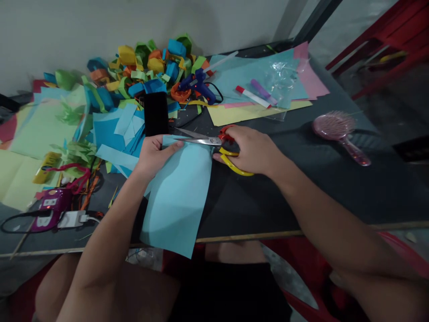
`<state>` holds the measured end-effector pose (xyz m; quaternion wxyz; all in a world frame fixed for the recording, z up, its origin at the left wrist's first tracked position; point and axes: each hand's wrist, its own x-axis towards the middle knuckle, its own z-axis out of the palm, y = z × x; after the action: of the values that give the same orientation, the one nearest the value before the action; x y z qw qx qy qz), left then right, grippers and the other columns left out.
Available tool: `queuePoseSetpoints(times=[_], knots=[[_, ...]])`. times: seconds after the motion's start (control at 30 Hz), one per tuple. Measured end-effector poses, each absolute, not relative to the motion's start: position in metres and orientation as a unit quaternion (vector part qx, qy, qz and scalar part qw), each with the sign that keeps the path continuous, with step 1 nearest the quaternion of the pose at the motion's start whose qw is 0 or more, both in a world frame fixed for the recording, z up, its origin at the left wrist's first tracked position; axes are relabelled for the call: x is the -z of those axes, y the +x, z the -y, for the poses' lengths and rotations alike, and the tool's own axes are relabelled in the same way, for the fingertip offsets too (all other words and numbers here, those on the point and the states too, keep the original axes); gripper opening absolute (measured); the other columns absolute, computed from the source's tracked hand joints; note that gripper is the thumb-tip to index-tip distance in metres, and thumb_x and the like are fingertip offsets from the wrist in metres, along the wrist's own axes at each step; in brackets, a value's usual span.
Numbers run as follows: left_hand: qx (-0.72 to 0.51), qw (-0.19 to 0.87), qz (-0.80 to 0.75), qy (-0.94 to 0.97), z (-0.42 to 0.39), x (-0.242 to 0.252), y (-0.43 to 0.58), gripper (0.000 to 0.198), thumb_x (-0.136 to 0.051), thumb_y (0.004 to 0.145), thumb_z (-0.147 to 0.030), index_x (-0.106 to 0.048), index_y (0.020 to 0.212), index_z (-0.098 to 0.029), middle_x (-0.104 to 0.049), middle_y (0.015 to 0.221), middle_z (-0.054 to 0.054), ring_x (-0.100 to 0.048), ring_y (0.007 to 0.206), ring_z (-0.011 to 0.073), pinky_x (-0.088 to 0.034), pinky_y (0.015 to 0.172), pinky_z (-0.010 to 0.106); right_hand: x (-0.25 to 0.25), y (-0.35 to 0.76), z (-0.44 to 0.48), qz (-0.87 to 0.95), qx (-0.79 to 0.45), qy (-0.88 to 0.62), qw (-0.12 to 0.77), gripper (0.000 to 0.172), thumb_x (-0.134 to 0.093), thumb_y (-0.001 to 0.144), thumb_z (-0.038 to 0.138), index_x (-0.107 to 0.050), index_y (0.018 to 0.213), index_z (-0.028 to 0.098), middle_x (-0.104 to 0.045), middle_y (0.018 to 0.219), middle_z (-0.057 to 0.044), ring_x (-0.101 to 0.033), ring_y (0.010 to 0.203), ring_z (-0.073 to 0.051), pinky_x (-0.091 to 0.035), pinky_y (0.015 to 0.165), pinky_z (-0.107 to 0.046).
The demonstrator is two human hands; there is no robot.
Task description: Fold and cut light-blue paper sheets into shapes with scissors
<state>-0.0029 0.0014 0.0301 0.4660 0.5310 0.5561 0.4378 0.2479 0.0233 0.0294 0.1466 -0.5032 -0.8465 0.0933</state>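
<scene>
My left hand (pixel 154 154) pinches the top left corner of a light blue sheet of paper (pixel 179 197), whose lower end hangs past the table's front edge. In my right hand (pixel 253 150) is a pair of scissors (pixel 204 139) with one red and one yellow handle. Their blades point left and stand apart, lying along the sheet's upper edge close to my left thumb. Just beyond my left hand lies a black phone (pixel 156 114). Blue paper strips (pixel 129 127) lie to its left.
Folded paper pieces (pixel 156 65) pile up along the wall, with a blue glue gun (pixel 197 85) at their right. Markers (pixel 253 96) lie on coloured sheets. A pink hairbrush (pixel 337 127) rests at right. A purple power strip (pixel 53 208) with cables sits at left.
</scene>
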Motion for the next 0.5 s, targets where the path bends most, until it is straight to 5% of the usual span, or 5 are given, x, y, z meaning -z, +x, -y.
queuePoseSetpoints(times=[0.5], knots=[[-0.426, 0.44, -0.551, 0.567, 0.0004, -0.0318, -0.0025, 0.032, -0.079, 0.067, -0.043, -0.076, 0.084, -0.016, -0.073, 0.078, 0.005, -0.065, 0.068, 0.0153, -0.048, 0.056, 0.022, -0.0346, 0.2424, -0.022, 0.828, -0.093, -0.536, 0.138, 0.022, -0.063, 0.063, 0.036, -0.056, 0.076, 0.02, -0.061, 0.07, -0.005, -0.054, 0.067, -0.02, -0.028, 0.056, -0.029]])
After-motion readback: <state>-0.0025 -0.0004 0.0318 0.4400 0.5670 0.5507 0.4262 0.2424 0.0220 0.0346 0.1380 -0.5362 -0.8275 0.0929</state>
